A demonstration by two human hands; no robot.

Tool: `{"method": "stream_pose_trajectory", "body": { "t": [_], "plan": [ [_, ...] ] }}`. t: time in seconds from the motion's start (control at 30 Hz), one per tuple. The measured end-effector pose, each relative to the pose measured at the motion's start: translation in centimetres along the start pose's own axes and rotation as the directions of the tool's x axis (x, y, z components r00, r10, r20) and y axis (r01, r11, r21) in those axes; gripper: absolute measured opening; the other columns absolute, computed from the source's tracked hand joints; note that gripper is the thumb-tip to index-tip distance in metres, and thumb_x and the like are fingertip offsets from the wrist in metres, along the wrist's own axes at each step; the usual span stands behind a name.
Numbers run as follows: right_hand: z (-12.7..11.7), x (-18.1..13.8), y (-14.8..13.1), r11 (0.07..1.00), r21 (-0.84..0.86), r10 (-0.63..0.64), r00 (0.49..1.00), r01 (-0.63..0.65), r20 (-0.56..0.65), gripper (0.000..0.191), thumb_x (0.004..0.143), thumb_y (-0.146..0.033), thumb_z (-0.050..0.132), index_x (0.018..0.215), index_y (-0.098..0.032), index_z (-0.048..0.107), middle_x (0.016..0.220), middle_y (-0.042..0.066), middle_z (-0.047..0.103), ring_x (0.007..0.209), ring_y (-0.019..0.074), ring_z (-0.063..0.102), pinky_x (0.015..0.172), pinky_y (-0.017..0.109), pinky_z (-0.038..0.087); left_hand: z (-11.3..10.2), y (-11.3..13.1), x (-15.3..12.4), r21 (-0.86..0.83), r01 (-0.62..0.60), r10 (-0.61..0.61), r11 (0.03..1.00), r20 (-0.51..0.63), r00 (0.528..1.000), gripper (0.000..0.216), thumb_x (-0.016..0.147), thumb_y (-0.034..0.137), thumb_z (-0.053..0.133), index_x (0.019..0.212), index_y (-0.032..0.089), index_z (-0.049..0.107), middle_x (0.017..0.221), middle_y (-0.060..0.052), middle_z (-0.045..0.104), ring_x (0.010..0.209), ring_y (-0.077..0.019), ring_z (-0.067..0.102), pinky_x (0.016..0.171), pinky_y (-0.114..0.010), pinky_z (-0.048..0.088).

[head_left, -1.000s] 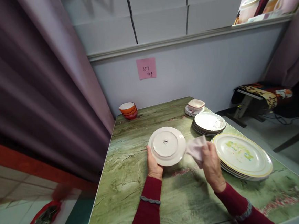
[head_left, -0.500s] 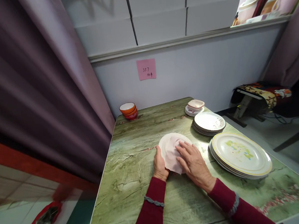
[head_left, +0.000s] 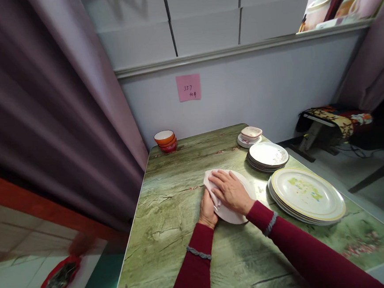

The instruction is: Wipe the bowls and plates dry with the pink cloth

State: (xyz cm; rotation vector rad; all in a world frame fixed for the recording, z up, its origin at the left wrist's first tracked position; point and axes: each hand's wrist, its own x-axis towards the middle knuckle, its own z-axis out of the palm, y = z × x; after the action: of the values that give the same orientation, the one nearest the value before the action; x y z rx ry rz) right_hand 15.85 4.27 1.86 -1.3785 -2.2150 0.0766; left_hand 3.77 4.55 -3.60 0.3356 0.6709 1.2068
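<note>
A white plate (head_left: 239, 215) lies upside down on the green table (head_left: 172, 234) in front of me. My left hand (head_left: 206, 211) grips its left rim. My right hand (head_left: 229, 191) lies flat on top of the plate, fingers stretched out, pressing a pale pink cloth (head_left: 211, 187) against its left part. Most of the cloth is hidden under that hand.
Right of me sits a stack of large yellow-rimmed plates (head_left: 307, 195), behind it a stack of medium plates (head_left: 267, 156) and a small dish on saucers (head_left: 250, 135). Orange and red bowls (head_left: 165, 140) stand at the back left. A purple curtain hangs along the table's left edge.
One second ago my right hand held the cloth beside the plate. It has since moved onto the plate and slid the cloth leftward across it.
</note>
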Motion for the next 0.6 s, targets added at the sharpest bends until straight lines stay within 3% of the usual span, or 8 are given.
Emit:
{"method": "stream_pose_trajectory", "body": {
  "t": [0.13, 0.3, 0.43, 0.5, 0.6],
  "plan": [
    [-0.2, 0.2, 2.8, 0.990, -0.001, 0.141, 0.989, -0.141, -0.051, 0.040, 0.101, -0.035, 0.045, 0.136, -0.021, 0.058, 0.144, 0.011, 0.055, 0.135, 0.0272, 0.047, 0.112, 0.048, 0.038, 0.4, 0.3, -0.2, -0.024, -0.022, 0.020, 0.999, -0.061, 0.998, 0.056, 0.096, 0.054, 0.049, 0.130, 0.012, 0.064, 0.130, -0.016, 0.068, 0.128, -0.0285, 0.059, 0.110, -0.042, 0.045],
    [0.1, -2.7, 5.9, 0.956, 0.091, 0.292, 0.943, -0.280, -0.161, 0.039, 0.096, -0.035, 0.050, 0.127, -0.015, 0.064, 0.129, 0.015, 0.064, 0.119, 0.0273, 0.060, 0.103, 0.043, 0.047, 0.4, 0.6, 0.0, 0.010, -0.133, 0.131, 0.991, -0.246, 0.960, 0.053, 0.098, 0.052, 0.046, 0.127, 0.013, 0.066, 0.125, -0.015, 0.071, 0.128, -0.0261, 0.059, 0.112, -0.039, 0.044],
    [-2.6, -3.3, 7.6, 0.920, 0.174, 0.390, 0.871, -0.353, -0.297, 0.038, 0.088, -0.035, 0.060, 0.120, -0.016, 0.065, 0.111, 0.012, 0.072, 0.097, 0.0272, 0.068, 0.089, 0.042, 0.054, 0.4, 0.5, 0.1, 0.001, -0.121, 0.118, 0.993, -0.246, 0.962, 0.052, 0.097, 0.052, 0.049, 0.122, 0.012, 0.069, 0.127, -0.015, 0.070, 0.127, -0.0272, 0.059, 0.111, -0.039, 0.045],
    [-4.5, -2.7, 7.6, 0.930, 0.153, 0.366, 0.817, -0.334, -0.446, 0.044, 0.086, -0.032, 0.061, 0.127, -0.016, 0.059, 0.113, 0.012, 0.071, 0.097, 0.0274, 0.068, 0.090, 0.043, 0.054, 0.4, 0.4, 0.1, -0.010, -0.118, 0.113, 0.993, -0.229, 0.967, 0.051, 0.097, 0.052, 0.048, 0.122, 0.013, 0.070, 0.128, -0.014, 0.070, 0.129, -0.0268, 0.058, 0.111, -0.039, 0.045],
    [-5.8, -2.2, 6.2, 0.978, 0.034, 0.184, 0.779, -0.205, -0.600, 0.046, 0.089, -0.028, 0.058, 0.133, -0.016, 0.053, 0.122, 0.015, 0.066, 0.111, 0.0292, 0.062, 0.100, 0.046, 0.049, 0.5, 0.4, 0.1, 0.003, -0.124, 0.121, 0.992, -0.227, 0.966, 0.050, 0.097, 0.052, 0.048, 0.120, 0.014, 0.070, 0.127, -0.014, 0.070, 0.130, -0.0259, 0.057, 0.111, -0.038, 0.044]
  ]
}}
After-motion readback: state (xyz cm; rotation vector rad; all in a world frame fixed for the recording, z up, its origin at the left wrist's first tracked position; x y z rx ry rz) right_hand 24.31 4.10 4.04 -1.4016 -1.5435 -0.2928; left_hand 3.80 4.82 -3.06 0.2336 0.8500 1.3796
